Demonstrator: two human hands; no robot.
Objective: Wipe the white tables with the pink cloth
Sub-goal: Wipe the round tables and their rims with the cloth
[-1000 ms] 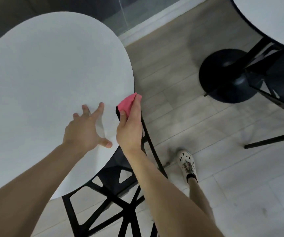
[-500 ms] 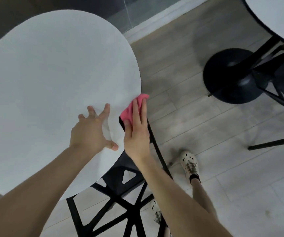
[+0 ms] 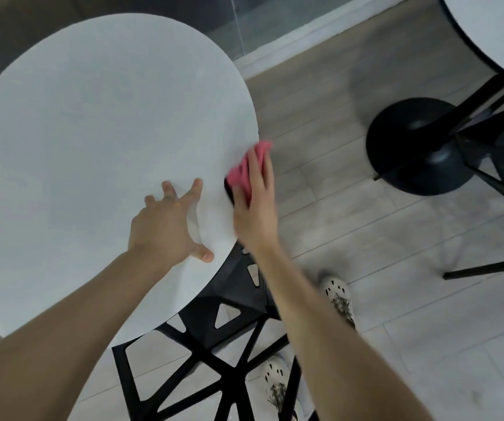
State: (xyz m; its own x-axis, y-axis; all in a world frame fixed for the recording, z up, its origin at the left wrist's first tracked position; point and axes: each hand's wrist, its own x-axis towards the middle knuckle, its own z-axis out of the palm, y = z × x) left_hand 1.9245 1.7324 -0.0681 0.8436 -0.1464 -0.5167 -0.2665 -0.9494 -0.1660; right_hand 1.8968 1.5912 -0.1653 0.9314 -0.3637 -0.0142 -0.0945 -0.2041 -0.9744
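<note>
Two round white tables: the near table (image 3: 92,141) fills the left, and a second table (image 3: 493,34) shows only its edge at the upper right, above its black pedestal base (image 3: 417,147). One black lattice chair (image 3: 214,344) stands tucked under the near table's lower edge. Two bare hands reach forward. The left hand (image 3: 165,229) is spread open, fingertips resting on the tabletop. The right hand (image 3: 253,214) lies with straight fingers pressing one pink cloth (image 3: 250,165) against the near table's right rim. Two pale shoes (image 3: 339,296) stand on the plank floor (image 3: 366,238).
</note>
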